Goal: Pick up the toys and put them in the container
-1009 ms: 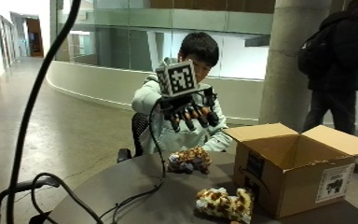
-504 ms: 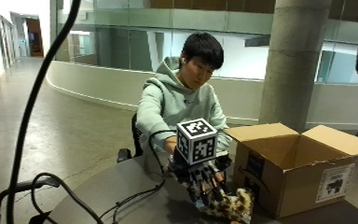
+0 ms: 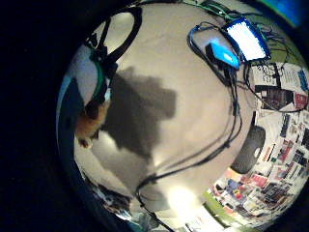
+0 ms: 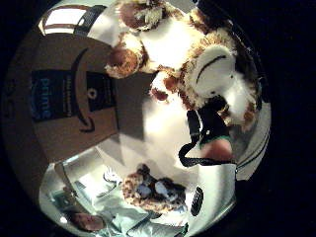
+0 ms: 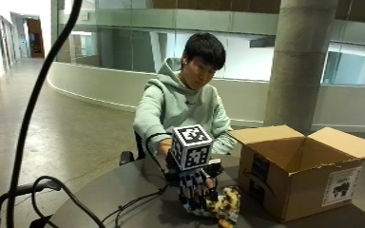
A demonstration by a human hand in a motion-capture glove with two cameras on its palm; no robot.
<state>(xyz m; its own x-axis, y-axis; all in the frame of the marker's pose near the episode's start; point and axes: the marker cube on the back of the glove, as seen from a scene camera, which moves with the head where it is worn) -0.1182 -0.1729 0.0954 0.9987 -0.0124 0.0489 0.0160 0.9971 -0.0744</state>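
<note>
While the person sits behind the table (image 5: 116, 192), these lines tell where the job stands.

Hand: the gloved right hand (image 5: 194, 190) is down at the table, its fingers pointing downward onto the giraffe toy (image 5: 224, 206). From the outside view it cannot be told whether the fingers are curled round the toy or only touching it, and the palm views do not settle it.

Nearest toy: the spotted giraffe toy lies on the table just beside the cardboard box (image 5: 302, 173), at its near corner. In the thumb side palm view it fills much of the picture, so it is close to the palm, though not surely held.

Second toy: a smaller spotted soft toy (image 4: 153, 190) lies on the table nearer the person, apart from the giraffe toy. The outside view hides it behind the hand.

Box: it stands upright on the table with its flaps open. Its inside is not visible from here, so whether it holds anything cannot be told.

Done so far: as far as the pictures show, no toy has gone into the box; both seen toys are on the table.

Left to do: by this judgement, take hold of the giraffe toy, lift it over the box wall, drop it in, then do the same for the smaller toy.
</note>
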